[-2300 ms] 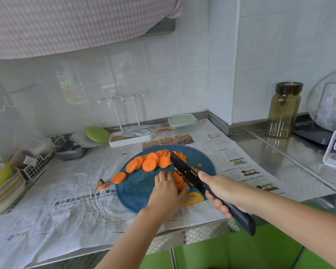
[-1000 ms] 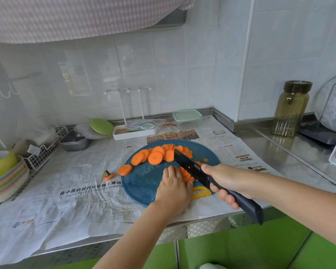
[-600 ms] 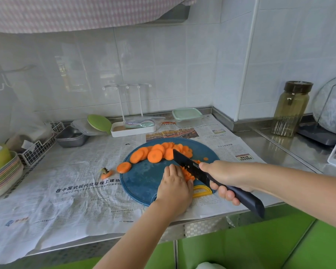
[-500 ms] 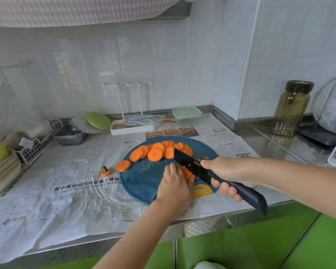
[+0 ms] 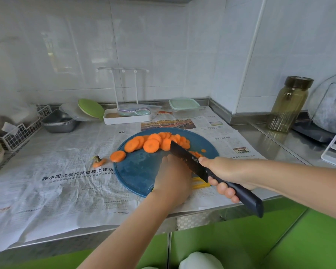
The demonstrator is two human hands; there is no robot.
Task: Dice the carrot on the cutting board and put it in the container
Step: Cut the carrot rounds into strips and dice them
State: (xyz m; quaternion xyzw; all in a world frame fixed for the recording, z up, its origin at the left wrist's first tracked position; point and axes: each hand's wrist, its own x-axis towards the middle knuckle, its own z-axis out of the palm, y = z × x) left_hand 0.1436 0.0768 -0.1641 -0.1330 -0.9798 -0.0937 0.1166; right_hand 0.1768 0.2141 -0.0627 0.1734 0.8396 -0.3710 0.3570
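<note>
Flat round carrot slices (image 5: 151, 145), black knife (image 5: 186, 160)

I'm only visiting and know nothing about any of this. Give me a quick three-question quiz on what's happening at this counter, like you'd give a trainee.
1. True or false: the carrot slices lie in the lidded container.
2. Which hand grips the knife? A left, B right.
3. Where does the cut-off carrot top lie?
Key: 1 false, they lie on the cutting board. 2 B, the right hand. 3 On the newspaper, left of the board.
</note>
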